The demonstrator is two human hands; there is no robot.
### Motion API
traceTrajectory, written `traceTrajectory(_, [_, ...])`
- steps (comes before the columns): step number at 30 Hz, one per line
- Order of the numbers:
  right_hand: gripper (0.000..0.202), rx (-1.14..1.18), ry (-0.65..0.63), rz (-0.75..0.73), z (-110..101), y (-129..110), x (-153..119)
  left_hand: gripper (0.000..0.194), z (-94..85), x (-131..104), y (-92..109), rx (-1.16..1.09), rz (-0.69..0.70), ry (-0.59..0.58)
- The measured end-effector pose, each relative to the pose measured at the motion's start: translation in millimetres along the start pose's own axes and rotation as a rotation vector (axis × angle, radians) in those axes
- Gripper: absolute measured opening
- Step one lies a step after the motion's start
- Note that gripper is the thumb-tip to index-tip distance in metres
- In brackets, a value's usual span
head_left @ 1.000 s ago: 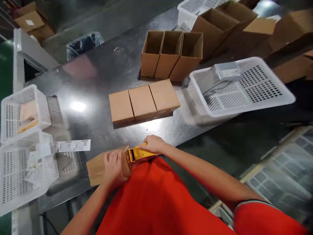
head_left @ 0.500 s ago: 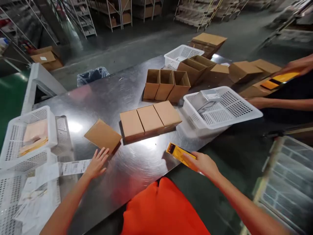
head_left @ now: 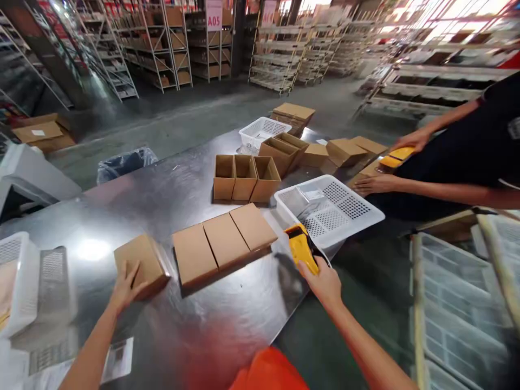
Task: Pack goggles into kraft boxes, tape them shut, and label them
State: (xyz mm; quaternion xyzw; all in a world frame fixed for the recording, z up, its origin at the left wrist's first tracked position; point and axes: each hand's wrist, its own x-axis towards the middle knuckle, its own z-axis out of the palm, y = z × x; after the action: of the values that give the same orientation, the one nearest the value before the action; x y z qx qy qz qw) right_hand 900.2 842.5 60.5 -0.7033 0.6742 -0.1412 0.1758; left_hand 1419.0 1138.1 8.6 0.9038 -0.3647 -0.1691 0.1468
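Note:
On the metal table (head_left: 239, 303), my left hand (head_left: 127, 287) rests with spread fingers against the near side of a closed cardboard box (head_left: 140, 260). My right hand (head_left: 323, 284) is wrapped round a yellow and black tape dispenser (head_left: 301, 252), raised near the table's right edge. Between the hands, three closed boxes (head_left: 225, 241) stand side by side. Behind them are three open-topped boxes (head_left: 245, 179). A white basket (head_left: 345, 211) beyond the dispenser holds a silvery item.
A co-worker's hands (head_left: 377, 183) hold another yellow dispenser (head_left: 396, 157) over a box at the right. More boxes (head_left: 345, 151) and a small white basket (head_left: 264, 130) stand at the back. White baskets (head_left: 20, 303) and labels (head_left: 117, 360) lie at left.
The camera view has tilted up and shifted. My left hand now touches the single box, which has turned to show its side. My right hand has turned the dispenser more upright, close to the white basket.

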Motion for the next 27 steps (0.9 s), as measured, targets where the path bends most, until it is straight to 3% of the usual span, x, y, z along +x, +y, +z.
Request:
traceTrajectory(2, [0.041,-0.01,-0.024,-0.111,3,-10,42,0.082,3.0,0,3,-0.041,0.127,-0.103])
traceTrajectory(4, [0.035,0.075,-0.085,-0.175,14,-21,79,0.081,11.0,-3,15,-0.037,0.189,-0.131])
traceTrajectory(8, [0.029,0.24,-0.192,-0.202,48,-40,134,0.08,35.1,-21,47,0.04,0.113,-0.002])
traceTrajectory(11, [0.033,0.366,-0.287,-0.231,67,-46,151,0.074,43.8,-40,57,0.068,0.057,0.034])
traceTrajectory(16, [0.045,0.576,-0.434,-0.238,80,-51,127,0.065,35.3,-63,26,0.071,-0.091,0.095])
traceTrajectory(19, [0.048,0.829,-0.565,-0.106,92,-54,92,0.071,24.5,-70,8,0.136,-0.243,0.157])
traceTrajectory(21, [0.05,0.897,-0.598,-0.026,100,-51,73,0.073,16.8,-73,10,0.172,-0.329,0.173])
traceTrajectory(24, [0.052,0.668,-0.501,-0.035,110,-35,63,0.067,4.7,-76,23,0.1,-0.421,0.163])
traceTrajectory(27, [0.053,0.062,-0.384,-0.239,120,-11,71,0.059,-8.9,-90,18,0.041,-0.578,0.247])
